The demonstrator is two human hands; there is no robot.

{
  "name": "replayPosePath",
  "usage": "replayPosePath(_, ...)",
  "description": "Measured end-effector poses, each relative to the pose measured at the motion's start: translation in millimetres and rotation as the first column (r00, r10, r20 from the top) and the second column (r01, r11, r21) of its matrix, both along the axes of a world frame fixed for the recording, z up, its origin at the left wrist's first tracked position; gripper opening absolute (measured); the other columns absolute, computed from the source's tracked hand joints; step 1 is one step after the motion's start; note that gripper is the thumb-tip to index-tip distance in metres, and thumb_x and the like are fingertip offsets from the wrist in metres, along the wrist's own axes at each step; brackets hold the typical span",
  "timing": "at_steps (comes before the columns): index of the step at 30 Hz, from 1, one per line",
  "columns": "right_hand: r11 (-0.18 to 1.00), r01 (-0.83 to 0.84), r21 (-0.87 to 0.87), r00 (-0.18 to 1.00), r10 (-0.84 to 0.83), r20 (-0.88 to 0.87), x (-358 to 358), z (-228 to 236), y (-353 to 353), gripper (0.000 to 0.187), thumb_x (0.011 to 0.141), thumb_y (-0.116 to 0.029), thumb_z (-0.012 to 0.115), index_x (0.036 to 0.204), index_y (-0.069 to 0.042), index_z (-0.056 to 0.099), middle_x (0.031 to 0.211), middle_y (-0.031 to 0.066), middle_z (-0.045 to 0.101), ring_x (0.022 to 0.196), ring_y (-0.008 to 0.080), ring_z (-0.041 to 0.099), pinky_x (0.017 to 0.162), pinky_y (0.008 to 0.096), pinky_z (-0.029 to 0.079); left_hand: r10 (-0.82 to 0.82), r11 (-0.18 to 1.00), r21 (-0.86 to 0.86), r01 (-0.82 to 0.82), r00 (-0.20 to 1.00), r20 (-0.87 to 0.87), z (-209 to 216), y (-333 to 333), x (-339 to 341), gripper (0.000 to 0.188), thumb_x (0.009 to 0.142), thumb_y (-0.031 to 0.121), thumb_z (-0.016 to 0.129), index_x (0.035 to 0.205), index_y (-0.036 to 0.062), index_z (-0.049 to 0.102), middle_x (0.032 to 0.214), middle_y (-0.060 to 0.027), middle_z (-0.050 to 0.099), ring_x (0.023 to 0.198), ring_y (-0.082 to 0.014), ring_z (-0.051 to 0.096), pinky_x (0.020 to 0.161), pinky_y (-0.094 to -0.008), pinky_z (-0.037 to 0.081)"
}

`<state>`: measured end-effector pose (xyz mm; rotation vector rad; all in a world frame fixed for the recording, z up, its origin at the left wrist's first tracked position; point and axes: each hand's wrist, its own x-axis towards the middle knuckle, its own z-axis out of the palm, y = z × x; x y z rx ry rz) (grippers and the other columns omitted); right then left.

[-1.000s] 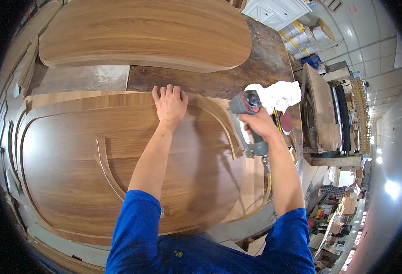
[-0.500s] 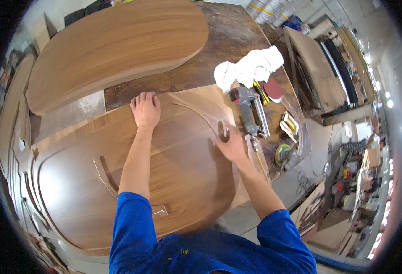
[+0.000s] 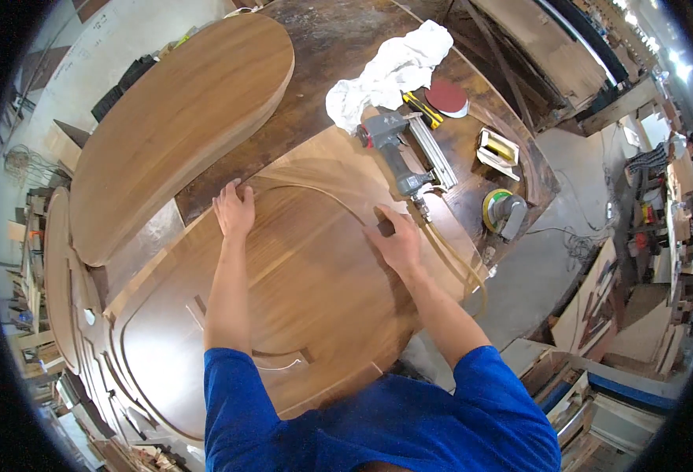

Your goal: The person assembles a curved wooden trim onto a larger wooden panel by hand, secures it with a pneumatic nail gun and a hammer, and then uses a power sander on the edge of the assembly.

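Note:
A wide brown wooden panel (image 3: 283, 259) lies flat before me. My left hand (image 3: 234, 210) rests at its far edge, fingers slightly bent and apart, with nothing visible in them. On the panel's right part is my right hand (image 3: 398, 242), its thumb and forefinger apart and its palm down. A thin curved wooden strip or line (image 3: 323, 191) runs from near my left hand to the right thumb; whether the thumb touches it I cannot tell. Beyond the right hand lies a grey air nailer (image 3: 397, 157) with a yellowish air hose (image 3: 449, 244).
A rounded thick wooden top (image 3: 189, 126) stands on the dark worktable (image 3: 338, 31). At the table's right are a white cloth (image 3: 393, 67), a yellow-black utility knife (image 3: 423, 110), red sanding discs (image 3: 446, 97), a small white box (image 3: 497, 152) and a round sander (image 3: 505, 212).
My view has turned, so the table and tools appear rotated, with the nailer and cloth further left. Both hands stay at about the same places on the panel.

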<state>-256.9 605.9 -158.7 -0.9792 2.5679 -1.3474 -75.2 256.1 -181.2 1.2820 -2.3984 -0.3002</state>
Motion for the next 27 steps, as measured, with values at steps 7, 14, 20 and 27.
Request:
replayPosePath(7, 0.999, 0.034, -0.007, 0.998, -0.034, -0.052, -8, -13, 20, 0.052, 0.081, -0.026, 0.088, 0.128, -0.012, 0.073, 0.099, 0.0128, 0.075, 0.095, 0.0323, 0.07, 0.083, 0.0424, 0.057, -0.022, 0.992, 0.116, 0.046, 0.979, -0.2, 62, 172, 47, 0.036, 0.104, 0.024, 0.065, 0.134, 0.0038, 0.063, 0.13, -0.0183, 0.064, 0.129, -0.0384, 0.057, 0.112, -0.0501, 0.046)
replayPosePath(14, 0.978, -0.043, -0.205, 0.906, 0.125, 0.405, -20, 5, 72, 0.033, 0.086, -0.016, 0.082, 0.118, -0.008, 0.077, 0.109, 0.0145, 0.077, 0.097, 0.0319, 0.074, 0.087, 0.039, 0.06, -0.06, 0.92, 0.373, 0.123, 0.983, -0.176, 42, 338, 93, 0.03, 0.096, 0.011, 0.071, 0.124, 0.0025, 0.067, 0.144, -0.0208, 0.059, 0.135, -0.0389, 0.056, 0.111, -0.0517, 0.047)
replayPosePath(20, 0.982, -0.141, -0.128, 0.99, 0.141, -0.008, -57, -8, 122, 0.035, 0.09, -0.014, 0.077, 0.123, -0.005, 0.074, 0.121, 0.0153, 0.076, 0.113, 0.0342, 0.072, 0.101, 0.0414, 0.055, -0.161, 0.941, 0.305, 0.147, 0.987, 0.02, 67, 390, 89, 0.033, 0.093, 0.01, 0.073, 0.124, 0.0003, 0.067, 0.148, -0.025, 0.057, 0.138, -0.0446, 0.054, 0.112, -0.0538, 0.046)
replayPosePath(27, 0.998, -0.038, -0.051, 0.953, 0.052, 0.299, -95, -14, 94, 0.037, 0.089, -0.019, 0.077, 0.124, -0.01, 0.074, 0.121, 0.0147, 0.075, 0.116, 0.038, 0.07, 0.103, 0.0426, 0.054, -0.155, 0.944, 0.29, 0.155, 0.988, -0.023, 57, 394, 96, 0.032, 0.094, 0.009, 0.073, 0.125, 0.0003, 0.068, 0.146, -0.0225, 0.06, 0.136, -0.0423, 0.056, 0.115, -0.048, 0.045)
